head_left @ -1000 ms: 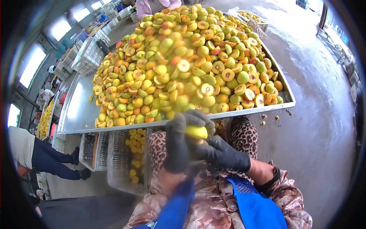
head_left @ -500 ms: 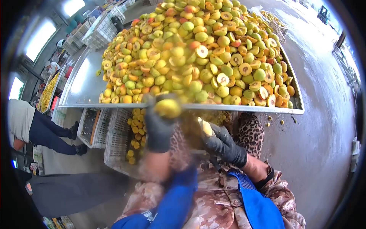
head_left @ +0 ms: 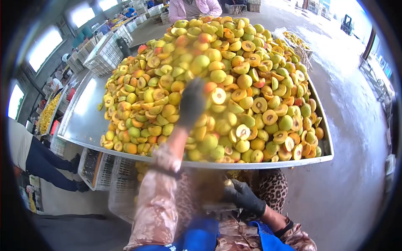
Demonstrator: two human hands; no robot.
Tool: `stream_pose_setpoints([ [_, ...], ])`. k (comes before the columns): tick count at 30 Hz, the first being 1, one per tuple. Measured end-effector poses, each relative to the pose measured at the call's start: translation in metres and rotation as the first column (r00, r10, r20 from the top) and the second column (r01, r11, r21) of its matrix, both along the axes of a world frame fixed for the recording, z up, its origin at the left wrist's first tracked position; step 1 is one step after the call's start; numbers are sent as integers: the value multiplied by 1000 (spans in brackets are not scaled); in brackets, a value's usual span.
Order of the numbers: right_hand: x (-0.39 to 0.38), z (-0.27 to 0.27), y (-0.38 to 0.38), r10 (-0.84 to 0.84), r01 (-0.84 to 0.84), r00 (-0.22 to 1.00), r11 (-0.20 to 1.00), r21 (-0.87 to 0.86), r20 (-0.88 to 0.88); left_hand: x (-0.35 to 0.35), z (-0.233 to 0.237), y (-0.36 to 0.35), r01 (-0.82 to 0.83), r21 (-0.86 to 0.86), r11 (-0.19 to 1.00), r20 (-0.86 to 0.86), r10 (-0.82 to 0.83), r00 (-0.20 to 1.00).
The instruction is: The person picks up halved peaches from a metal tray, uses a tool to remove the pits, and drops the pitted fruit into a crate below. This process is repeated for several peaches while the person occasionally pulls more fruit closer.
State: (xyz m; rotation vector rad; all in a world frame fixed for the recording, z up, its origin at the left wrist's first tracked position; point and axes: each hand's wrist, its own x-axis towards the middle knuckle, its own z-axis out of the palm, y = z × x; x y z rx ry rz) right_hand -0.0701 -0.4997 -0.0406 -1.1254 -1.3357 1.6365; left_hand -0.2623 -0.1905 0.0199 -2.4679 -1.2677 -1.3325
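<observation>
A large heap of halved peaches (head_left: 259, 121), yellow, green and reddish with brown stones or hollows showing, lies on a metal tray table (head_left: 79, 136). My left hand (head_left: 192, 102), in a dark glove, reaches across the front of the heap. Its fingers are blurred against the fruit, close to a cut peach half (head_left: 218, 96). Below the table's front edge, my right hand (head_left: 245, 196), also gloved, is closed low over my lap. A small pale yellowish end (head_left: 228, 183) shows at its fingertips; I cannot tell what it is.
White plastic crates (head_left: 119, 184) stand under the table's front left. More crates (head_left: 104, 52) are stacked beyond its left corner. A person in a pink top (head_left: 194, 9) is behind the heap. Another person's dark trousers (head_left: 48, 154) show at left. A fruit-filled container (head_left: 297, 42) stands back right.
My left hand has moved forward from the table's front edge onto the heap; the yellow fruit it held no longer shows. The view has tilted up, bringing the person in pink into sight.
</observation>
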Motion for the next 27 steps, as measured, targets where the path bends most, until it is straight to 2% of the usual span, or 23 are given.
stream_pose_setpoints([
  [1,6,-3,0,-13,13,1000,999,-37,5,10,-8,28,-5,-28,1000,-156,0,988],
  [2,12,-4,0,-30,30,1000,997,-70,9,16,-17,49,-139,151,979,-286,178,942],
  [3,17,-5,-1,-50,51,999,993,-102,8,23,-3,53,-167,37,985,-344,169,923],
  [4,24,-1,-8,-60,63,996,997,-47,64,26,11,55,-198,-76,977,-401,152,904],
  [5,25,4,-8,-106,107,994,993,-45,33,26,24,52,-233,-188,954,-464,123,877],
  [6,26,11,-6,-148,148,989,988,-47,-2,20,30,47,-157,-218,963,-354,72,933],
  [7,25,20,-3,-189,186,981,981,-50,-40,13,28,41,15,-367,930,-23,-25,999],
  [8,19,40,3,-235,225,948,972,-72,-215,3,24,31,217,-446,868,313,-76,947],
  [9,12,46,9,-270,262,925,963,-67,-268,-8,18,13,419,-455,786,614,-65,787],
  [10,13,50,14,-195,196,956,981,-18,-221,-17,18,-15,458,-386,801,574,-180,799],
  [12,6,60,26,-105,115,983,991,62,-148,-25,29,-85,618,-341,708,695,-253,673],
  [13,-5,66,31,-97,109,987,990,93,-126,-25,35,-116,702,-337,628,815,-179,552],
  [14,-16,74,36,-131,134,991,983,127,-33,-25,40,-147,773,-302,557,908,-79,412],
  [15,-25,82,39,-142,147,989,976,163,-41,-27,39,-171,866,-158,475,980,-34,197],
  [17,-40,92,44,-142,143,990,960,240,-25,-22,42,-206,853,-130,506,988,134,71],
  [20,-62,93,44,-226,238,971,895,378,-77,-12,57,-246,895,-59,442,961,268,-69],
  [23,-63,95,35,-224,213,974,891,402,-19,-11,61,-258,852,-128,507,977,211,22],
  [26,-67,91,29,-200,214,977,915,342,-75,-5,54,-259,751,-203,629,979,135,151],
  [27,-67,88,26,-197,197,980,904,378,-40,-2,53,-260,714,-220,664,974,110,197],
])
